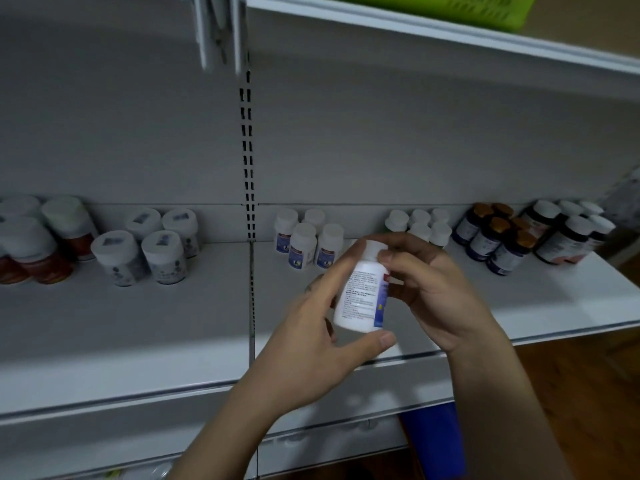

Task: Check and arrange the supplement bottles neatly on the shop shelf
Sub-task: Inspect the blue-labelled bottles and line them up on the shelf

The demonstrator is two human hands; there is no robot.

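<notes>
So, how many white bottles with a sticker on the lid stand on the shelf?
4 sticker-lid bottles, all on the shelf, left bay: back left, back right, front left, front right. I see none hidden behind them.

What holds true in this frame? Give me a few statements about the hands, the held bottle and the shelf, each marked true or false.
1. The left hand and the right hand both hold one white bottle in front of the shelf. True.
2. The held bottle has its cap off. False: its white cap is on, with the right hand's fingers at it.
3. The amber-capped bottles stand left of the slotted upright. False: they stand far to its right.
4. A green basket sits on the shelf above. True.
</notes>
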